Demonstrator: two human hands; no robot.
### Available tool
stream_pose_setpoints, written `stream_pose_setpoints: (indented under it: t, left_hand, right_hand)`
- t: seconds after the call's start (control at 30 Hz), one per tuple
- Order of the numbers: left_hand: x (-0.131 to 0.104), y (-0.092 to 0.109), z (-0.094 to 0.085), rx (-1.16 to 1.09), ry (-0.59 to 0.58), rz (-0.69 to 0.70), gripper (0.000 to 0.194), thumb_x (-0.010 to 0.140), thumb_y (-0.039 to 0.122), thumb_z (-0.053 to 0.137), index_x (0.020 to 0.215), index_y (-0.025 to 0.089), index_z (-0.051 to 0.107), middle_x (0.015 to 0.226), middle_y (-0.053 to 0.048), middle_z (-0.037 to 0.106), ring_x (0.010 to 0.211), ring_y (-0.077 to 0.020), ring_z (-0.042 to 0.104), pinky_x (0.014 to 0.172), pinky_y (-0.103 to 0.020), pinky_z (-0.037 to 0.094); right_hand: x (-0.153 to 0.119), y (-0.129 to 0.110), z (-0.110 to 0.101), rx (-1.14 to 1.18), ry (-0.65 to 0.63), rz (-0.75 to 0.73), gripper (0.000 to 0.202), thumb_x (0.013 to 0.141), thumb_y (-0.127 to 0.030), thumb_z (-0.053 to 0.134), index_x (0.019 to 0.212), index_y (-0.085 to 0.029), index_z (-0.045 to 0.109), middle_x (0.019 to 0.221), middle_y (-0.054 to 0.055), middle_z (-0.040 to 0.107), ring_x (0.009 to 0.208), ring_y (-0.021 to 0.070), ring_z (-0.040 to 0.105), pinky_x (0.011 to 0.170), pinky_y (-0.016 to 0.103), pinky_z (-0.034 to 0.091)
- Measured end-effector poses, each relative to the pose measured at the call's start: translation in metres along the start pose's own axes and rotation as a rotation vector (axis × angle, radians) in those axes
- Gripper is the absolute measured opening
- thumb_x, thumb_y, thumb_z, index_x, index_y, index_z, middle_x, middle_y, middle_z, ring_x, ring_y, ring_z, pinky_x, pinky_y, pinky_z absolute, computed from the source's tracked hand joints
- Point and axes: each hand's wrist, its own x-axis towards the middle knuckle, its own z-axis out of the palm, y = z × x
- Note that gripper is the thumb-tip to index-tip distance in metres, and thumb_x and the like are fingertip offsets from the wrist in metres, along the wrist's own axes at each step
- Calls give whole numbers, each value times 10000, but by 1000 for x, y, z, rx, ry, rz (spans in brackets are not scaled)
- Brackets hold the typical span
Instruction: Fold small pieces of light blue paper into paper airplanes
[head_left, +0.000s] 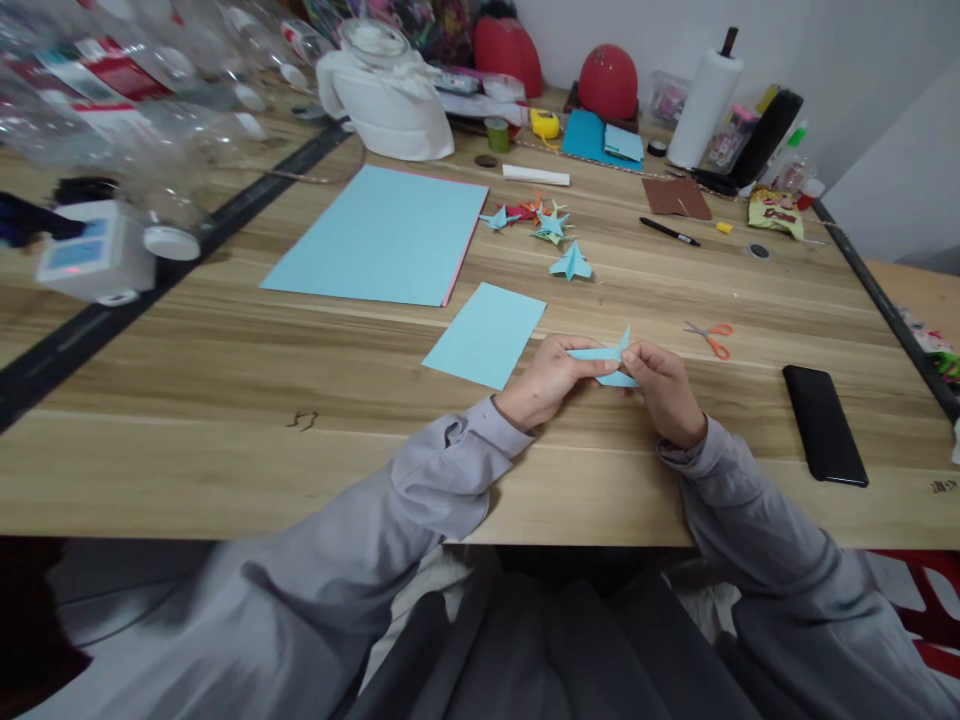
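Between my two hands is a folded piece of light blue paper (pixel 596 354), with one narrow point sticking up near the right fingers. My left hand (pixel 553 374) pinches its left part, thumb lying along the top. The fingers of my right hand (pixel 664 383) are closed on its right end. Just left of my left hand a light blue paper sheet (pixel 487 333) lies flat. Beyond the hands rests a folded blue paper plane (pixel 571 262), and behind it a cluster of small folded paper pieces (pixel 551 222) in blue, red and yellow-green.
A large blue sheet stack (pixel 382 235) lies to the left. Orange-handled scissors (pixel 711 336) and a black phone (pixel 825 425) are on the right. A black pen (pixel 669 231) lies farther back. Plastic bottles (pixel 127 110) crowd the far left; a paper roll (pixel 705 108) stands at the back.
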Motion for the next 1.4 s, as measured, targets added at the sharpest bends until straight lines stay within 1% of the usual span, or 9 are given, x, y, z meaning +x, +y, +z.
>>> stream_pose_setpoints:
  t: [0.27, 0.47, 0.6, 0.77, 0.9, 1.0, 1.1, 1.27, 1.4]
  left_hand:
    - [-1, 6, 1, -2, -55, -30, 272, 574, 310, 864, 703, 104, 742, 695, -74, 714, 606, -148, 640, 551, -249, 430]
    - [-3, 7, 1, 81, 16, -39, 267, 542, 306, 871, 630, 118, 704, 632, -34, 663, 592, -116, 579, 537, -231, 418]
    - [-1, 7, 0, 99, -35, -36, 264, 530, 299, 872, 615, 119, 698, 611, -26, 656, 566, -102, 557, 515, -222, 378]
    - [0, 5, -1, 19, -57, -43, 279, 580, 323, 856, 711, 109, 734, 705, -67, 720, 599, -132, 626, 541, -238, 414]
    - [1, 4, 0, -52, -8, -22, 282, 595, 316, 857, 749, 114, 735, 741, -66, 731, 624, -134, 642, 552, -233, 425]
    - [3, 4, -1, -72, 63, 33, 269, 585, 300, 865, 726, 124, 719, 676, -29, 696, 593, -105, 596, 547, -222, 417]
    - [4, 3, -2, -66, 76, 56, 284, 579, 306, 870, 743, 131, 719, 659, -11, 680, 573, -95, 570, 545, -225, 418]
    - [4, 2, 0, 11, 28, 79, 326, 551, 277, 888, 759, 116, 696, 687, -24, 704, 611, -127, 626, 598, -252, 478]
    - [1, 3, 2, 35, -55, 71, 369, 586, 245, 881, 813, 125, 616, 653, -20, 699, 566, -152, 658, 599, -284, 519]
  right_hand:
    - [2, -2, 1, 42, 15, 11, 509, 780, -678, 628, 614, -201, 572, 558, -6, 602, 522, 120, 550, 539, 264, 456]
    - [1, -5, 0, 29, -12, 49, 480, 631, -615, 801, 619, -208, 548, 538, -34, 592, 498, 107, 515, 495, 244, 418]
    - [0, -4, -2, 73, -33, 75, 478, 670, -595, 787, 579, -197, 537, 506, -38, 560, 462, 89, 473, 459, 226, 355]
    - [1, -1, 0, 129, 21, 27, 448, 710, -570, 767, 563, -196, 568, 515, -34, 559, 488, 105, 511, 523, 254, 429]
    - [2, -1, 0, 101, 51, 3, 402, 731, -560, 751, 616, -194, 633, 584, -14, 630, 541, 116, 556, 578, 272, 464]
    - [1, -3, -1, 82, 28, 55, 363, 699, -520, 785, 635, -187, 656, 612, 5, 670, 563, 126, 590, 592, 278, 482]
    - [0, -4, -1, 108, 14, 98, 342, 693, -493, 792, 682, -179, 658, 650, 14, 697, 574, 123, 621, 598, 268, 492]
    - [1, -4, -2, 136, 77, 133, 433, 648, -532, 823, 791, -201, 583, 634, -26, 689, 554, 116, 635, 559, 240, 493]
    - [3, -2, -1, 90, 1, 77, 470, 630, -582, 820, 750, -198, 575, 581, -34, 655, 519, 111, 603, 555, 256, 508]
